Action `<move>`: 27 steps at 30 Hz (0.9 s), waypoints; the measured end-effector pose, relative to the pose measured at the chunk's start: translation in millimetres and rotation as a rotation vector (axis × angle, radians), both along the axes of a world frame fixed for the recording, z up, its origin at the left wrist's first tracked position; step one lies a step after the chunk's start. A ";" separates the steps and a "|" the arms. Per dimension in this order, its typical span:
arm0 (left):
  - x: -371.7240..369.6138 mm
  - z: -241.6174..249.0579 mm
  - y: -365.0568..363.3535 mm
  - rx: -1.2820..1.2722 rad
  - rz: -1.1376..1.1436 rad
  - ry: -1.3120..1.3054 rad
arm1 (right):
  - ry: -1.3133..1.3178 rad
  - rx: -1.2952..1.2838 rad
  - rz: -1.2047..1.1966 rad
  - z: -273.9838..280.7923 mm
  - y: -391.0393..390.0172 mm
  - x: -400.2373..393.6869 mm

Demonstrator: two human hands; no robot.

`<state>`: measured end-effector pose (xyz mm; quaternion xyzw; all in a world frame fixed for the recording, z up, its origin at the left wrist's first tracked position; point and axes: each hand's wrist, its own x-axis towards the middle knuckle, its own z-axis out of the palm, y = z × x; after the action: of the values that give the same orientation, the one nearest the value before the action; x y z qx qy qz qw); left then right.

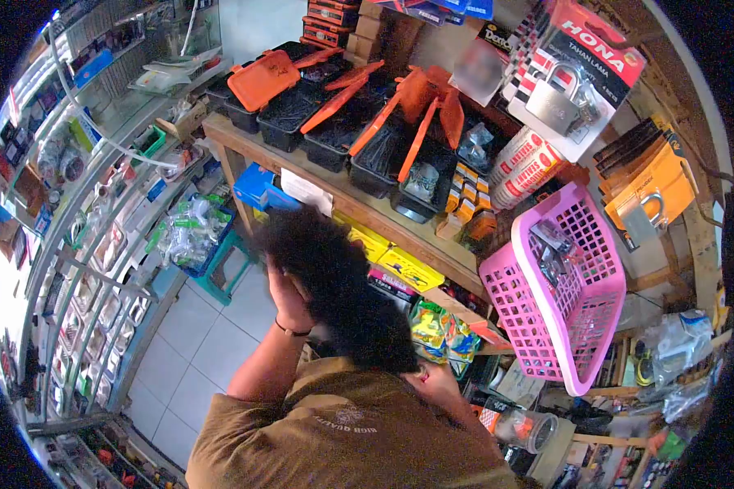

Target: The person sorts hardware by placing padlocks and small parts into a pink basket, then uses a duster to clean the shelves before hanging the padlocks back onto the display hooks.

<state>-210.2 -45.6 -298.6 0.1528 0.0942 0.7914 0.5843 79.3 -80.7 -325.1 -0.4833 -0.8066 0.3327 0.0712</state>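
Dark curly hair (342, 285) fills the middle of the view, above a brown T-shirt (359, 432) with small lettering. My left hand (285, 293), a thin dark band at its wrist, is raised against the left side of the hair. Most of its fingers are hidden there. On the right, my right hand (434, 385) is close to the lower edge of the hair. Its visible fingers are curled, and what they hold, if anything, is hidden. The wooden shelf is beyond both hands.
Black bins (330, 147) with orange lids line a wooden shelf (334, 191). A pink basket (538, 306) stands at the right, below a packaged padlock (554, 102). Left are a curved glass display case (81, 269), a green stool (220, 265) and white floor tiles (196, 338).
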 end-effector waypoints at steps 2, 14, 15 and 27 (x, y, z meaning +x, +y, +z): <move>-0.2 -0.9 7.8 -0.189 -0.027 0.371 | -0.010 0.011 -0.063 18.4 3.2 -7.7; -19.4 -21.2 -12.0 -0.275 -0.164 -0.096 | 0.125 -0.063 -0.193 27.8 22.4 5.9; -18.8 -31.0 -12.6 -0.275 -0.164 -0.100 | 0.126 -0.039 -0.158 37.2 19.9 7.7; -8.0 9.7 -14.1 -0.181 -0.023 -0.276 | -0.138 -0.089 -0.117 44.3 0.2 4.3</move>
<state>-218.2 -59.7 -288.9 -0.0097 0.0823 0.7866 0.6119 83.6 -80.5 -280.8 -0.5542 -0.7643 0.3295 0.0131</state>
